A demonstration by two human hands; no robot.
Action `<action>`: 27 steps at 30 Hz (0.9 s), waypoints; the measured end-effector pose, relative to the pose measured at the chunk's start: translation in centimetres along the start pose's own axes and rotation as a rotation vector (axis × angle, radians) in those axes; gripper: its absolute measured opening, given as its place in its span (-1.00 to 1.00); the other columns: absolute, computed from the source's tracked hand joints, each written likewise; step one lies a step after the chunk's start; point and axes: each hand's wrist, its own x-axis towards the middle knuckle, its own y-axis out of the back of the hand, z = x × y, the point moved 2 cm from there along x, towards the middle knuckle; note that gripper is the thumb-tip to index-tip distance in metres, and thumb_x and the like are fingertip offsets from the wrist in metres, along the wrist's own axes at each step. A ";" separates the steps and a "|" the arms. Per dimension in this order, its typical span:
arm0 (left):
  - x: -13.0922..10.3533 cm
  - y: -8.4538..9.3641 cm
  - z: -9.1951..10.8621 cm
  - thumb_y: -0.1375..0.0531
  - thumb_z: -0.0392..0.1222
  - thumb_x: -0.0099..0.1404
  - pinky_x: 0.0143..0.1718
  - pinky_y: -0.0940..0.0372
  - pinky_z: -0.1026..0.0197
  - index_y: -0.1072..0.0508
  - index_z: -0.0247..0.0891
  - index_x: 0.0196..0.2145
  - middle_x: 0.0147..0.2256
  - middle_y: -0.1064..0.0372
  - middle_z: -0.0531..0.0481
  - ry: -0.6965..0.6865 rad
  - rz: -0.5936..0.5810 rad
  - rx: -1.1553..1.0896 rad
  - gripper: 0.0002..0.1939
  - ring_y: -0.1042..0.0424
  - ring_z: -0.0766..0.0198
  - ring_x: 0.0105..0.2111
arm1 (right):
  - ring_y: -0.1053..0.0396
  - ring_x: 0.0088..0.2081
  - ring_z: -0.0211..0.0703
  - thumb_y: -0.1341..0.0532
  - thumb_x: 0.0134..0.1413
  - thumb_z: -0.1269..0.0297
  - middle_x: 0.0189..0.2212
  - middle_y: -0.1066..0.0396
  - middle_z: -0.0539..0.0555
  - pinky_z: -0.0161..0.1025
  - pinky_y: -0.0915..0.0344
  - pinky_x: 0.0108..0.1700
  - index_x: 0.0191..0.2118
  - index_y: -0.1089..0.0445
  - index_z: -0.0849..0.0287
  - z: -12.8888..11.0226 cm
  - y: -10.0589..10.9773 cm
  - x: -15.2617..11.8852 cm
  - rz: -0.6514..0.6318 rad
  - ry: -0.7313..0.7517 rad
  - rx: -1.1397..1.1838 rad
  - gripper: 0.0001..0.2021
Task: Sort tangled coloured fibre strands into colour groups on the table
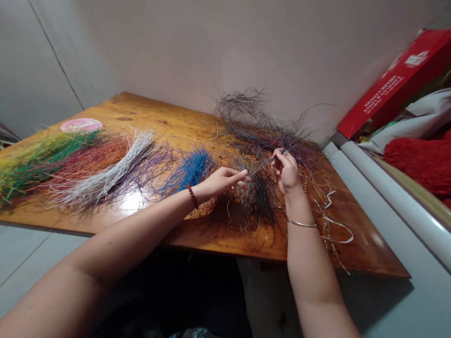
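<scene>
Dark strands (250,131) tangled over the right half of the wooden table (165,121); a few pinched between thumb and fingers of my right hand (286,171). My left hand (226,181) just left of it, thumb close to the fingers; cannot tell whether a strand is caught there. Blue bundle (190,170) just beyond my left wrist. Farther left, in order: purple strands (153,162), white bundle (125,163), orange strands (102,158), green strands (71,146), yellow strands (8,168). Pink-and-white disc (81,125) on the far side of the green. Red box (405,75) far right, off the table.
</scene>
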 end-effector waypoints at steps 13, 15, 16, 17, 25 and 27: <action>0.0 0.0 -0.2 -0.26 0.32 0.20 -0.50 -0.06 0.30 -0.63 -0.37 -0.19 -0.27 -0.56 -0.16 0.010 0.032 0.002 -0.38 -0.21 0.41 -0.51 | 0.00 -0.67 -0.46 -0.32 0.08 0.14 -0.60 -0.21 -0.07 -0.50 0.13 -0.67 -0.42 -0.27 0.14 -0.1 -0.4 -0.1 -0.007 0.001 -0.016 -0.75; 0.1 0.0 -0.5 -0.29 0.29 0.18 -0.52 -0.01 0.30 -0.63 -0.36 -0.26 -0.34 -0.52 -0.09 -0.016 0.030 0.041 -0.43 -0.16 0.42 -0.53 | -0.01 -0.66 -0.46 -0.32 0.07 0.13 -0.60 -0.21 -0.07 -0.50 0.12 -0.67 -0.42 -0.28 0.14 -0.1 -0.5 -0.1 -0.003 0.005 -0.021 -0.74; 0.2 0.1 -0.7 -0.29 0.28 0.18 -0.53 0.02 0.30 -0.62 -0.35 -0.27 -0.39 -0.49 -0.06 -0.020 0.028 0.053 -0.45 -0.12 0.43 -0.55 | -0.01 -0.66 -0.46 -0.33 0.06 0.12 -0.60 -0.21 -0.07 -0.50 0.12 -0.67 -0.42 -0.29 0.14 -0.1 -0.5 -0.1 -0.002 0.009 -0.023 -0.74; 0.2 0.1 -0.8 -0.29 0.27 0.19 -0.54 0.05 0.30 -0.62 -0.35 -0.27 -0.44 -0.46 -0.03 -0.019 0.024 0.058 -0.45 -0.09 0.44 -0.57 | -0.01 -0.66 -0.46 -0.33 0.05 0.12 -0.60 -0.21 -0.07 -0.50 0.12 -0.67 -0.42 -0.29 0.14 0.0 -0.4 -0.1 -0.003 0.012 -0.024 -0.74; 0.4 0.1 -0.8 -0.28 0.23 0.20 -0.55 0.12 0.30 -0.57 -0.38 -0.30 -0.54 -0.32 0.05 -0.039 0.022 0.053 -0.48 -0.05 0.45 -0.59 | 0.00 -0.68 -0.46 -0.34 0.02 0.09 -0.62 -0.24 -0.08 -0.49 0.13 -0.67 -0.41 -0.28 0.13 0.0 0.1 0.0 -0.012 -0.001 0.016 -0.72; 0.4 0.1 -0.7 -0.28 0.21 0.21 -0.55 0.10 0.30 -0.56 -0.38 -0.31 -0.53 -0.34 0.04 -0.039 0.028 0.046 -0.50 -0.07 0.45 -0.59 | 0.01 -0.68 -0.46 -0.34 0.03 0.11 -0.61 -0.23 -0.09 -0.48 0.14 -0.68 -0.40 -0.28 0.13 0.0 0.4 0.0 -0.005 -0.007 0.053 -0.74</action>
